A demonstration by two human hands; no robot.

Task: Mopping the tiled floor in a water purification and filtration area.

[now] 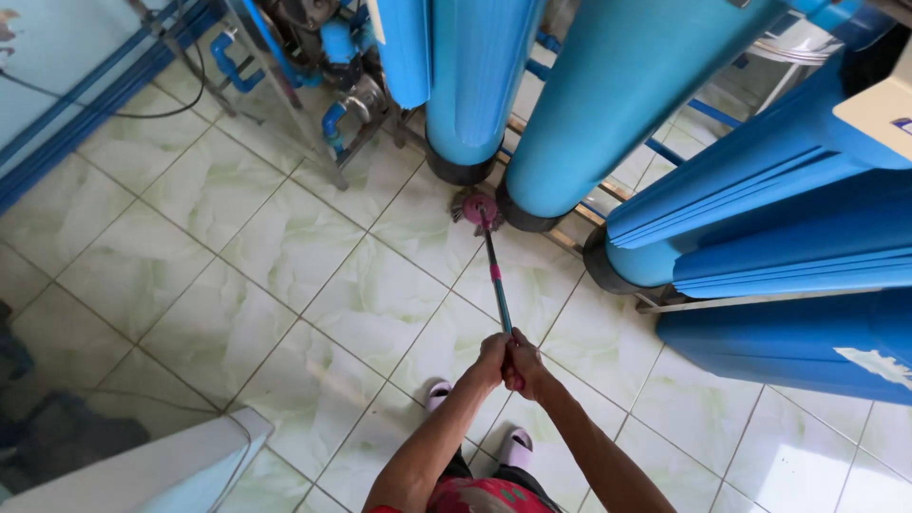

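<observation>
Both the left hand point(493, 354) and right hand point(523, 366) are gripping a spin mop point(491, 258), its head reaching the far blue filter tanks point(480, 85); the near tiled floor point(285, 275) is looking dry.

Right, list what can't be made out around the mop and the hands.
Head view only:
- Mop head: its far edge is hidden under the blue tanks.
- Handle: its top end is buried inside the left hand and right hand, both closed on it.
- Feet: partly covered by the forearms.
- Tank tops: cut off by the upper edge.
</observation>
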